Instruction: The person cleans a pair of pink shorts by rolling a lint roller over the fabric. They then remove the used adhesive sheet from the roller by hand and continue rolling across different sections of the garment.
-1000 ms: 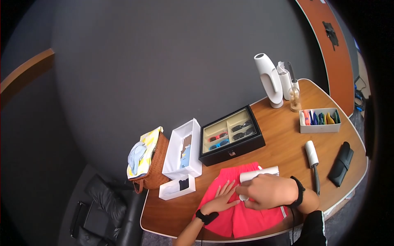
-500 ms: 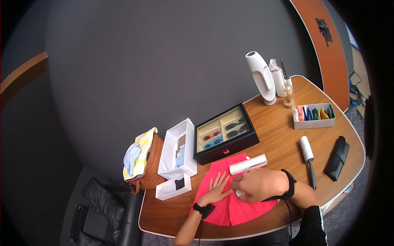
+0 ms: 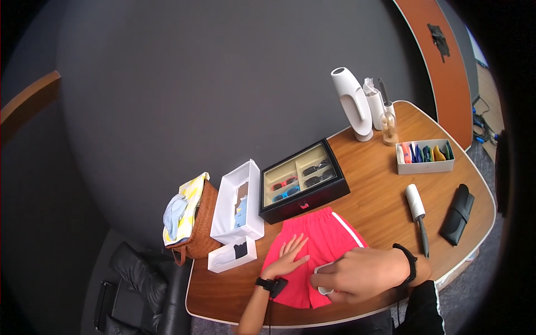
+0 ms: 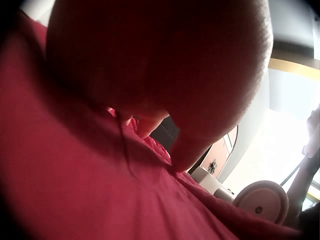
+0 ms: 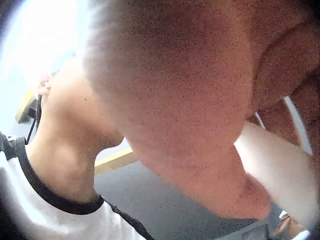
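Observation:
Red-pink shorts with a white side stripe lie flat on the wooden table. My left hand rests on their left leg with its fingers spread. My right hand curls round a white lint roller over the lower right leg; most of it is hidden beneath the hand in the head view. The roller's round end shows just beyond the red cloth in the left wrist view. In the right wrist view its white cylinder appears below the fingers.
A second lint roller with a grey handle and a black glasses case lie to the right. Behind the shorts stand a sunglasses box, white boxes and a wicker basket. A box of folded cloths sits at the back right.
My right hand has drawn the lint roller from the upper shorts toward the table's near edge, uncovering the white stripe. The left hand stays on the shorts. The head view has shifted slightly.

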Available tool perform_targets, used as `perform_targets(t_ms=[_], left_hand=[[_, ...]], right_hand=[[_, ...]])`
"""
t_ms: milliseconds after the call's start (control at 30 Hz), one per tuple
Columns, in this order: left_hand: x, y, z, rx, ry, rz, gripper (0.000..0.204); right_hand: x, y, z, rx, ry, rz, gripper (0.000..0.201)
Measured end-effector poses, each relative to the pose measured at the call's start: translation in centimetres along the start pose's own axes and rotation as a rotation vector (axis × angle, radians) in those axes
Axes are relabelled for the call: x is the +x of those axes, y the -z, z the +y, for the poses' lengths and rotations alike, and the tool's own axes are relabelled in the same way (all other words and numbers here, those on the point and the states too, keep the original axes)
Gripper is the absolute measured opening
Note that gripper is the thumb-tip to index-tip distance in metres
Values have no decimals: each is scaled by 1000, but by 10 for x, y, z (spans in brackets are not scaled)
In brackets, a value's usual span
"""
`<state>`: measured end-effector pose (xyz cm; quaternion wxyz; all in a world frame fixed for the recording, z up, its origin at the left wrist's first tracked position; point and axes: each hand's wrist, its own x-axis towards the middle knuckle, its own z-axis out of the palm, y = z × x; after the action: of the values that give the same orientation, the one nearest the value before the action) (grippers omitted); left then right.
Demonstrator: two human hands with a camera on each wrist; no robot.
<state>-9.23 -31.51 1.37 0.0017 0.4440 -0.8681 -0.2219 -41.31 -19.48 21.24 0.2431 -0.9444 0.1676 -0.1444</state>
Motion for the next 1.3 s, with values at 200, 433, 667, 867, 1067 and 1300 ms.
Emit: perform_targets(t_ms=[200,433,667,867,1067,1300], left_hand=[[0,-1,-7,-17,-55,1,75],[1,-10,-21,10,-62,-13,75],[0,1,1,-62,35,-9,79],[1,1,-1,-107,23,-21,78],[-2,3,2,-136,56,-15,76],[0,-12,-32,-239,106,-138,75]], right_hand=[[8,-1,10,-10,-27,120,33],[23,3,45,-26,-132,176,28],[35,-3,89,-50,-200,278,29],[40,9,105,148,-226,486,21],[38,-2,105,66,-181,442,19],[29,3,70,131,-111,294,26]])
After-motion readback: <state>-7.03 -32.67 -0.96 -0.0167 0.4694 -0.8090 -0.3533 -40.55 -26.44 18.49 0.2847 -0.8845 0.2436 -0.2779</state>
